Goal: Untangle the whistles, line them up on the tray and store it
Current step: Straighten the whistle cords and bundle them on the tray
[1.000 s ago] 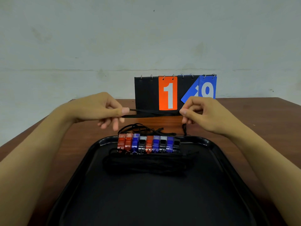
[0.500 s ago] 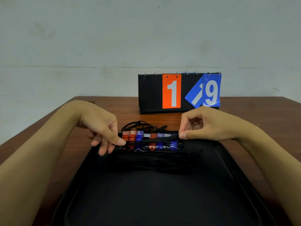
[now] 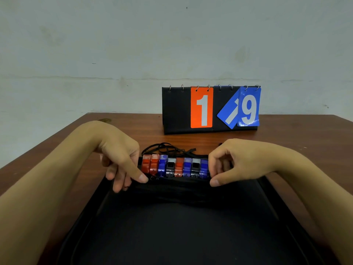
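Observation:
A row of several red, blue and black whistles (image 3: 174, 167) stands side by side at the far end of the black tray (image 3: 277, 211). Their black lanyards (image 3: 175, 192) lie bundled on the tray just in front of them, dark against dark. My left hand (image 3: 122, 161) is at the left end of the row and my right hand (image 3: 231, 163) at the right end. Each pinches an end of one black lanyard, held low across the bundle right under the whistles. A loose tangle of black cord (image 3: 170, 149) sits on the table behind the row.
A black flip scoreboard (image 3: 179, 111) with an orange 1 and a blue 9 stands on the brown wooden table (image 3: 296, 131) behind the whistles, near the wall. The tray's near part holds nothing.
Both hands have come down with the stretched lanyard, from in front of the scoreboard, over the whistles, to the bundle on the tray.

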### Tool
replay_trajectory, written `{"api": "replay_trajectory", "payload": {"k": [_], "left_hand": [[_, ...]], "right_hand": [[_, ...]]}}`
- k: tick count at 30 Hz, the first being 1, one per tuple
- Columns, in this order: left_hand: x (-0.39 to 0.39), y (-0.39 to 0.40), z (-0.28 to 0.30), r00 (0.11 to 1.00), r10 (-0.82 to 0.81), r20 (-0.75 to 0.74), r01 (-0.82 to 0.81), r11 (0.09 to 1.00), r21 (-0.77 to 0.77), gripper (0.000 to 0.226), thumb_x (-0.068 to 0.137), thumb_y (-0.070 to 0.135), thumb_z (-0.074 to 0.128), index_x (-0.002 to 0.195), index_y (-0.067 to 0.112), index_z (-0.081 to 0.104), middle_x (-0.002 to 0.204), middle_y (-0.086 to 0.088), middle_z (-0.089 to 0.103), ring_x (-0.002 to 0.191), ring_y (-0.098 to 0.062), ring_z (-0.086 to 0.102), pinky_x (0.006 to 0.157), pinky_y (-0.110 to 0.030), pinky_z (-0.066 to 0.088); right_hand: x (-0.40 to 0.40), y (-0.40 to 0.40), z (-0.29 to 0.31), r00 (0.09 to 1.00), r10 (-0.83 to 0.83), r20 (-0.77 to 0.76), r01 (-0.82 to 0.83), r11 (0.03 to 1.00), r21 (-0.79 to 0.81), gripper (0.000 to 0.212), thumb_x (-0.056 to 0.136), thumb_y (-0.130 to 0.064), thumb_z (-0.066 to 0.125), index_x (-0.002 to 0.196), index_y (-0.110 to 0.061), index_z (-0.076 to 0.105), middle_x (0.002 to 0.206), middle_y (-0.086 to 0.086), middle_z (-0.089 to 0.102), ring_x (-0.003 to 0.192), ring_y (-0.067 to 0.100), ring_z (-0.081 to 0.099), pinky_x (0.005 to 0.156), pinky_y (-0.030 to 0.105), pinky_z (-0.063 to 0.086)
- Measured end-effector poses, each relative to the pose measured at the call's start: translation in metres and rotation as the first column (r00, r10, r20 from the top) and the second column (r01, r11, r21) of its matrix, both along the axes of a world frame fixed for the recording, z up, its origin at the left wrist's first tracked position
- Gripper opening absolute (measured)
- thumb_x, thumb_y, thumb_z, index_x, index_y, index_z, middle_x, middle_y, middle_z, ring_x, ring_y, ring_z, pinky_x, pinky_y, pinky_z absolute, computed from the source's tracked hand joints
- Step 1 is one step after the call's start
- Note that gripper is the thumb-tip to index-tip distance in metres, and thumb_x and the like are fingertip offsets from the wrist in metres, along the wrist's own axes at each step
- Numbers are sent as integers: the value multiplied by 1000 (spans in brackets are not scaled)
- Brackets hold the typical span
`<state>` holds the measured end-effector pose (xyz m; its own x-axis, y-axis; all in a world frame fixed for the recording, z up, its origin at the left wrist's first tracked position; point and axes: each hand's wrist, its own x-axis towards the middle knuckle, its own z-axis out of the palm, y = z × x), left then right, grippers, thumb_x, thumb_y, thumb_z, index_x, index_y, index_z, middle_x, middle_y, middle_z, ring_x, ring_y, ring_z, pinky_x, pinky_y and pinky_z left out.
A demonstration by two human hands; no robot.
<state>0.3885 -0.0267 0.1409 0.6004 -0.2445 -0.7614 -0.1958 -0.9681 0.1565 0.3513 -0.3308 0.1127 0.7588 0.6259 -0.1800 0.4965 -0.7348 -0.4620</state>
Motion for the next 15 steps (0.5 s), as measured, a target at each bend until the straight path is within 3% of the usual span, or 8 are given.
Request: {"api": "replay_trajectory", "payload": {"k": [3, 7, 11, 15], "left_hand": [[-2, 4, 4, 999, 53, -1, -53, 998, -26, 53, 86, 67, 59, 82, 19, 80, 80, 0, 80, 50, -3, 60, 47, -18, 29], [-7, 7, 7, 988, 130, 82, -125, 990, -63, 67, 73, 78, 52, 72, 18, 80, 72, -2, 78, 45, -4, 55, 45, -18, 27], [-9, 5, 4, 960, 205, 189, -168, 966, -197, 68, 79, 76, 48, 62, 16, 75, 56, 0, 69, 40, -5, 51, 43, -17, 27], [-10, -7, 1, 892, 299, 339, -157, 908, -387, 57, 104, 45, 50, 59, 11, 59, 37, 7, 56, 30, -1, 49, 37, -13, 35]], "right_hand": [[7, -8, -2, 968, -126, 217, 107, 989, 99, 27, 94, -52, 62, 82, -29, 70, 77, -7, 71, 68, 7, 63, 66, 23, 49], [31, -35, -14, 778, -413, 474, 329, 910, 254, 17, 102, -32, 54, 89, -35, 64, 82, -13, 68, 76, 4, 61, 68, 19, 43], [52, -48, -36, 777, -388, 495, 402, 912, 84, 32, 102, -15, 53, 127, -32, 63, 103, -5, 56, 94, 11, 54, 77, 16, 39], [57, -45, -43, 800, -336, 498, 447, 886, -121, 49, 100, -24, 61, 142, -47, 51, 129, -3, 47, 121, 19, 46, 101, 37, 48]]}}
